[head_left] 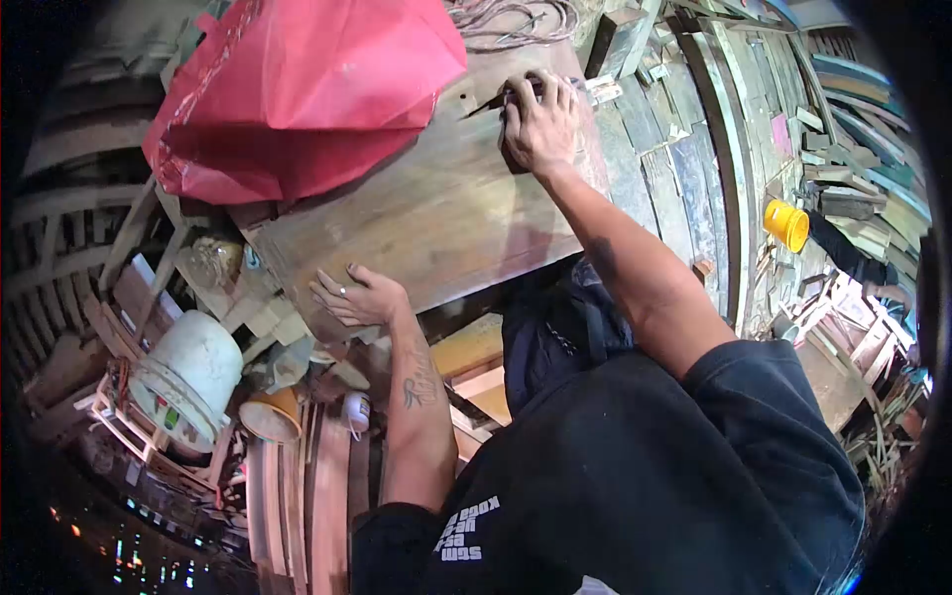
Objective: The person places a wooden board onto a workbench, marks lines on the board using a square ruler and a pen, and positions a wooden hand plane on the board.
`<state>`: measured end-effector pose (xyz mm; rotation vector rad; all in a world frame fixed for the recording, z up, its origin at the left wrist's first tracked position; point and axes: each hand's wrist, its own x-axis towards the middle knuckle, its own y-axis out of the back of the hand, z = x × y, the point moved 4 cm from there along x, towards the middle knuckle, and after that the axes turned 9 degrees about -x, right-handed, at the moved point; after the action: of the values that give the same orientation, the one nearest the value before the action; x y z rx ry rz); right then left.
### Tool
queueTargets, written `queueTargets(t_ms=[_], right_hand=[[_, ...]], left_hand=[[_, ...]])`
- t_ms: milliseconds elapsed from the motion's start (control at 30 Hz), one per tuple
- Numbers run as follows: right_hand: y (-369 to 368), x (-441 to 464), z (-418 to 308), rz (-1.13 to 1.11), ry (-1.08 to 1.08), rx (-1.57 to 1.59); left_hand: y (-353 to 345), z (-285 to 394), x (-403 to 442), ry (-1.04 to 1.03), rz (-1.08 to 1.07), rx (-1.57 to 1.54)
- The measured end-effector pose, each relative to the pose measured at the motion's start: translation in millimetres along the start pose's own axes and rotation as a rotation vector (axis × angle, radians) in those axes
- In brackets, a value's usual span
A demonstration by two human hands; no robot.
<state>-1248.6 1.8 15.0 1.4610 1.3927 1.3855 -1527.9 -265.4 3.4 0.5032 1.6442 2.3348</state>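
A broad wooden board (446,223) lies across the bench. My right hand (543,121) is wrapped round a dark object on the board's far right part; the hand covers most of it, and I cannot make out what it is. Near the board's front left corner my left hand (359,297) rests with its fingers spread and a ring on one finger, holding nothing. A large red bag (317,89) sits on the board's back left part, beyond my left hand.
Coiled cord (516,22) lies at the back. A white bucket (193,367) and an orange container (270,416) stand at the lower left. To the right are planks (729,149), a yellow bucket (786,226) and wood scraps. A dark bag (555,332) is close to my body.
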Motion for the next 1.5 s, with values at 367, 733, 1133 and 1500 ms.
queueTargets(t_ms=[367,733,1133,1500], right_hand=[[-3.8,1.7,1.4,-0.001,0.008,-0.005],[-6.7,1.0,6.3,-0.023,0.044,-0.027],[-15.3,4.4,14.7,0.021,0.111,-0.095],[0.4,6.4,6.0,-0.197,0.111,-0.224]], left_hand=[[5.3,7.6,0.4,-0.030,0.025,-0.078],[4.5,7.7,1.1,-0.026,-0.004,-0.092],[4.5,9.3,0.8,-0.030,0.045,-0.146],[11.2,7.5,-1.2,-0.009,0.116,-0.115]])
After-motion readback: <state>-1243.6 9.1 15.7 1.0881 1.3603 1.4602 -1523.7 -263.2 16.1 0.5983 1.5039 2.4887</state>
